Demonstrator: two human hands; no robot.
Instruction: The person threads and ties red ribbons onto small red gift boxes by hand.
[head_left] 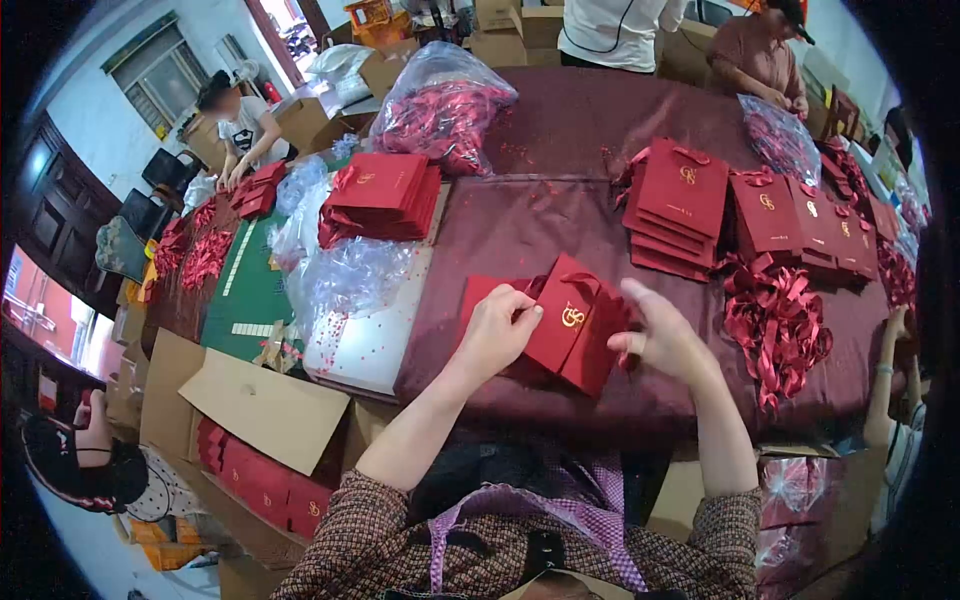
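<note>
A red gift bag with a gold emblem lies tilted on the dark red tablecloth in front of me. My left hand is at its left side, thumb and fingers pinched together; what they hold is too small to make out. Over the bag's right side hovers my right hand, thumb and fingers apart. Red ribbon shows at the bag's right edge, close to the right fingertips. Another red bag lies partly hidden behind my left hand.
Stacked red bags stand at the back right, with more bags beside them. A heap of red ribbons lies to the right. Left are another bag stack and clear plastic. An open carton holds bags. Several people work around the table.
</note>
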